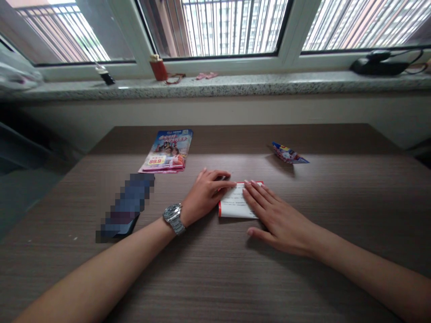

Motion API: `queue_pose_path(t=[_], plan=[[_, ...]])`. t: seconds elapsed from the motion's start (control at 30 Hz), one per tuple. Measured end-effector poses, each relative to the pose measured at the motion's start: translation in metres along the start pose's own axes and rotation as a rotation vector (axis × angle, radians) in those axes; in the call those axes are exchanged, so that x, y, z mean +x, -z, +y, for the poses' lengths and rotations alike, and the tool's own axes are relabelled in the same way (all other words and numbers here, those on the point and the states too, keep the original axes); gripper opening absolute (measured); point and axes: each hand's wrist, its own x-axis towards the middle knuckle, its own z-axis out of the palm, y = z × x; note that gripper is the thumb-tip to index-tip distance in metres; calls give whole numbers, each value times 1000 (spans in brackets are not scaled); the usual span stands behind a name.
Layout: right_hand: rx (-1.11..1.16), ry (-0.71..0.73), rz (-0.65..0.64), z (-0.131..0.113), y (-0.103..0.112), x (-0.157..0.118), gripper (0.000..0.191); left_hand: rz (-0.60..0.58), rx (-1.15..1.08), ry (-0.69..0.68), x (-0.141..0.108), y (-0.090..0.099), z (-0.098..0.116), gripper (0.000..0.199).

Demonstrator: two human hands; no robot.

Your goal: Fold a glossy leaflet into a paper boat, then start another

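A folded white sheet with printed lines and red edges [232, 207] lies on the wooden table [202, 278]. My left hand [206, 192], with a metal watch on the wrist, rests at the sheet's upper left, its fingers apart and fingertips at the edge. Flat across the right part of the sheet lies my right hand [274, 215], fingers stretched out and thumb spread on the table side. The palm and fingers hide the sheet's right end.
A stack of colourful flyers [170, 150] lies at the back left, above a pixelated phone [128, 208]. A folded colourful paper piece [288, 154] stands at the back right. Behind the table, the stone windowsill [252, 85] holds a red container [158, 68] and a black object [380, 65].
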Motion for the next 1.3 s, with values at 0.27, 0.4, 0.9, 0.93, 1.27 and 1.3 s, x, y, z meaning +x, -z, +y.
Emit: queue_pose_path(t=[0.27,0.4,0.9,0.93,1.27,1.3], plan=[[13,-15,-1,2,-2,-1,86,125,8,-150,-2,9,13,28],[6,-42,21,12,-2,2,82,16,117,-374,-6,9,25,31],[24,-130,66,25,-10,6,63,-194,273,-399,-14,3,30,46],[30,-132,70,26,-10,6,64,-202,273,-395,-14,3,30,46],[66,-109,45,33,-7,11,61,-241,246,-343,-15,1,33,51],[78,-115,52,33,-7,11,60,-251,247,-334,-16,2,33,52]])
